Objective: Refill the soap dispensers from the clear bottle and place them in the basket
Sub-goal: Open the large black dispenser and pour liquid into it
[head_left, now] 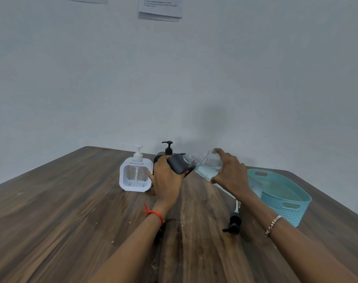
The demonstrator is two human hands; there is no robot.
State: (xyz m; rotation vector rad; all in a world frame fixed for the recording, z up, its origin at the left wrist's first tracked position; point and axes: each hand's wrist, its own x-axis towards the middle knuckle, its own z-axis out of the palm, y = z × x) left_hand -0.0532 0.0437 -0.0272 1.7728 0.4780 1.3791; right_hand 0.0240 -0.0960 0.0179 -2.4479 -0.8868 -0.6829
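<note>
Soap dispenser, dark grey, boxy, plastic (181,165): hanging in the air over the far edge of the brown wooden table (72,211), leaning to the right with its open hole pointing at the clear plastic bottle (207,163). Wrapping round its lower end with the left hand (166,180), fingers curling tight on it. Gripping the clear bottle round its fat middle with the right hand (230,173), fingers and thumb curling round it. Holding the bottle's twisty neck right at the hole, touching or just beside; hard telling which. Holding the pale blue soap low in the bottle's belly, not up at the neck, so probably not pouring yet.

Probably feeling light and hard, that grey box, and smooth, so likely getting slippery with any soap dribbling down it. Best gripping it round the flat sides, low down, away from the hole. Needing more tipping of the bottle, and going slow because of the small hole.

Seeing a black pump top (234,220) with a white tube lying on the table beside the right arm. Seeing a white square dispenser (135,174) standing by the far edge, a black pump bottle (167,149) behind the left hand, and a blue-green plastic basket (286,210) by the right edge.
</note>
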